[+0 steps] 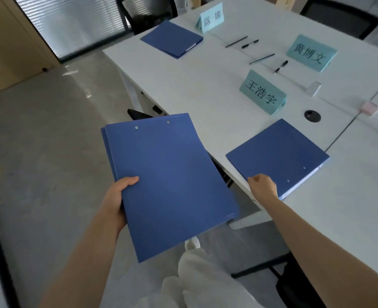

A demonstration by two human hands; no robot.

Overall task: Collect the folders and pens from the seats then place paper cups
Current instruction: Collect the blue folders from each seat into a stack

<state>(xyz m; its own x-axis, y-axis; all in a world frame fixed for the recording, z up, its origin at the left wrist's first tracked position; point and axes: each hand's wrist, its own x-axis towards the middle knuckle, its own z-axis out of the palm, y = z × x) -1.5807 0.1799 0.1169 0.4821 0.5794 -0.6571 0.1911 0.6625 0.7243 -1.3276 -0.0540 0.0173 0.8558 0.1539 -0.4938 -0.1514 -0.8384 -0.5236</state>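
Observation:
My left hand (119, 196) grips a stack of blue folders (170, 181) by its left edge, held out over the floor beside the white table (194, 85). My right hand (264, 184) pinches the near corner of another blue folder (276, 154) lying at the table's edge. A third blue folder (172, 38) lies at the far corner. Two grey pens (236, 41) (261, 59) and two black pens (250, 44) (280, 67) lie near the table's middle. No paper cups are in view.
Three teal name cards (262, 92) (311, 52) (210, 17) stand on the table. Black chairs (341, 16) stand at the far side, another is tucked under the near edge. A round cable hole (312, 116) and small boxes sit to the right. Grey floor lies left.

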